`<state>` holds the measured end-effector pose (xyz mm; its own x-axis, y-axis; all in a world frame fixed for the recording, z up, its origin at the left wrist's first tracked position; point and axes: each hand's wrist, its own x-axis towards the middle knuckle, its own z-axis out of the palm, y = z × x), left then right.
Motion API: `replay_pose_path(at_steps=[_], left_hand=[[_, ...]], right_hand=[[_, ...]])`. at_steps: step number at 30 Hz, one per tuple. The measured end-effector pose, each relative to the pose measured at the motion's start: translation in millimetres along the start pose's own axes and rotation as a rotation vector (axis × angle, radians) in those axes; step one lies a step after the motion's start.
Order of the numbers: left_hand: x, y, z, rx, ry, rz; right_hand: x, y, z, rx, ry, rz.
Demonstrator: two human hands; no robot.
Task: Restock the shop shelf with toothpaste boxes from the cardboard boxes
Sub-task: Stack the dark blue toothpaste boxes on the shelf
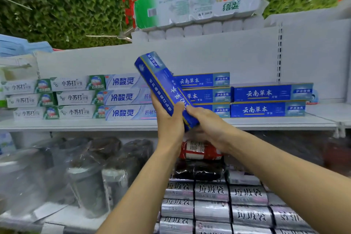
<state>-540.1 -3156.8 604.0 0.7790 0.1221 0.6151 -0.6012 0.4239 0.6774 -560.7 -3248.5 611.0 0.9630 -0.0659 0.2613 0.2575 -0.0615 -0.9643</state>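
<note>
A long blue toothpaste box (161,85) tilts steeply, its top leaning left, gripped low by the left hand (169,121) and right hand (207,125) before the shelf (76,125) front edge. Behind it, blue boxes (269,100) lie stacked flat towards the right end and white boxes (76,98) towards the left.

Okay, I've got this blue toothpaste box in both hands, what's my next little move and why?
Probably turn the blue box level and set it on the right blue stack. Both the left hand and right hand hold it tilted, and that stack is two high beside a three-high stack.
</note>
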Motion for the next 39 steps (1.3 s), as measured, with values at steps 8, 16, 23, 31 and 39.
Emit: replay_pose_path(at_steps=[8, 16, 23, 31, 39], left_hand=[[16, 33, 9, 0.130, -0.678, -0.433], [56, 34, 36, -0.023, -0.677, -0.647], [90, -8, 95, 0.551, -0.267, 0.039], [142, -37, 123, 1.340, -0.503, 0.195], [152, -52, 136, 1.447, -0.453, 0.190]], right_hand=[[3, -72, -72, -0.135, 0.293, -0.196], [-6, -85, -173, 0.218, 0.218, -0.138], [11, -96, -253, 0.343, 0.406, -0.321], [47, -91, -313, 0.064, 0.449, -0.269], [74, -65, -333, -0.306, 0.463, -0.035]])
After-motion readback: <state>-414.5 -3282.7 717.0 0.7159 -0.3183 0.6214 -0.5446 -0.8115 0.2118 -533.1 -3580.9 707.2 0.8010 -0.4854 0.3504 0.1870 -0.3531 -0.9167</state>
